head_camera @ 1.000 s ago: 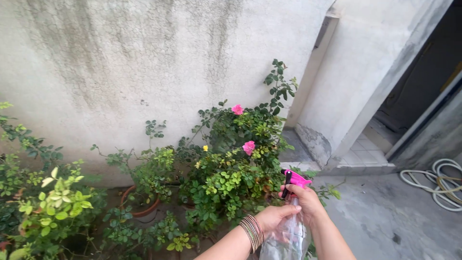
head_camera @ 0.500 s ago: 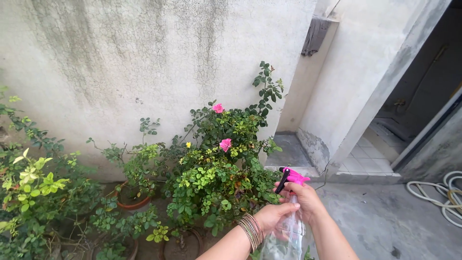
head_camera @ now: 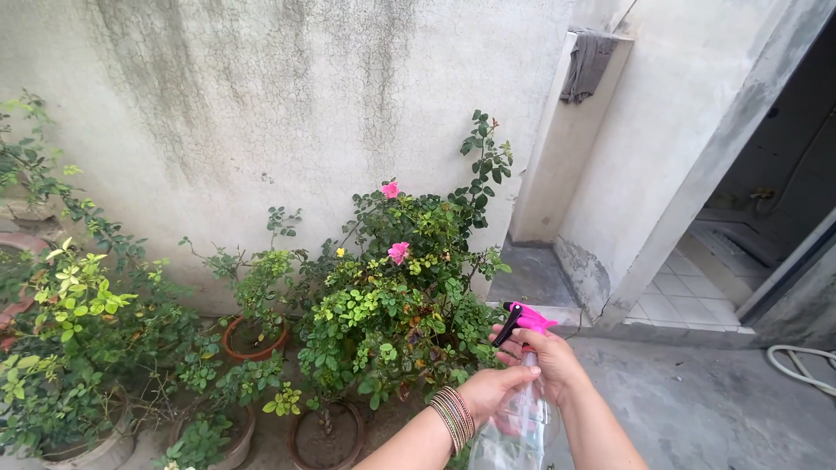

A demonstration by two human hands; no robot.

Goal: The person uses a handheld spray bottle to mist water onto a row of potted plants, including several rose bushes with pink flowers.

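Two hands meet on one spray bottle (head_camera: 515, 426) at the bottom edge of the view. Its body is clear plastic, its head (head_camera: 525, 318) pink with a black nozzle. The right hand (head_camera: 544, 355) is wrapped around the neck, fingers curled shut under the pink head. The left hand (head_camera: 489, 392), bangles (head_camera: 453, 416) on its wrist, is closed on the bottle just below those fingers, touching them. Just beyond the fingertips, to their left, stands a rose bush (head_camera: 401, 305) with two pink blooms (head_camera: 398, 252). Further left of the fingers sit clay pots (head_camera: 252, 341) with small leafy plants. Behind all rises a stained wall (head_camera: 261, 104). Well to the right of the fingers, a hose (head_camera: 801, 365) lies on the concrete.
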